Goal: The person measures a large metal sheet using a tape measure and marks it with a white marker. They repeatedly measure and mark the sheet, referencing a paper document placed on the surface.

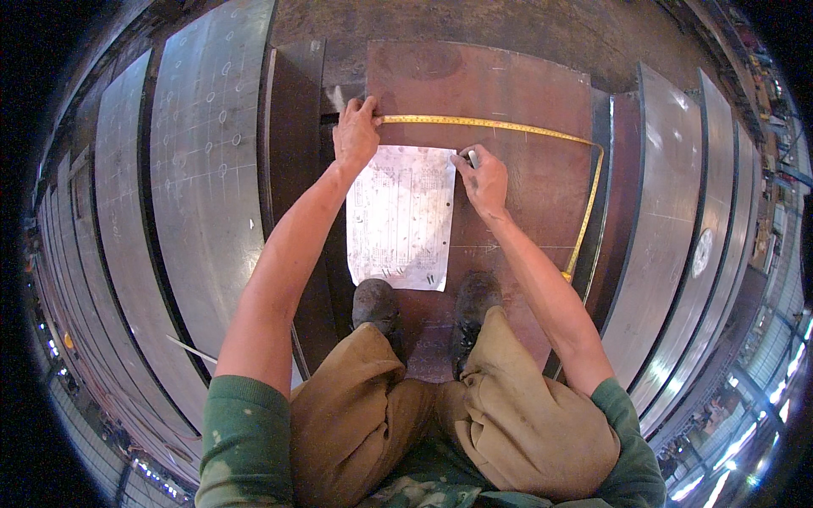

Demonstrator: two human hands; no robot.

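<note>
A reddish-brown steel plate [525, 203] lies before me, with a yellow tape measure [483, 123] stretched across it. At the plate's left edge, my left hand [356, 134] pinches the tape's end. The blade runs right, bends at the right edge and comes back toward me. My right hand [484, 182] is closed on a short whitish marking stick [472, 158], below the tape and at the upper right corner of a paper sheet. That drawing sheet [398, 220], covered in fine lines, lies on the plate's left part. A thin pale line crosses the plate right of it.
Long grey steel beams stand in rows on the left [203, 152] and right [669, 186], with dark gaps between. My dark boots [377, 305] rest just below the sheet. A brown floor [474, 21] shows beyond the plate.
</note>
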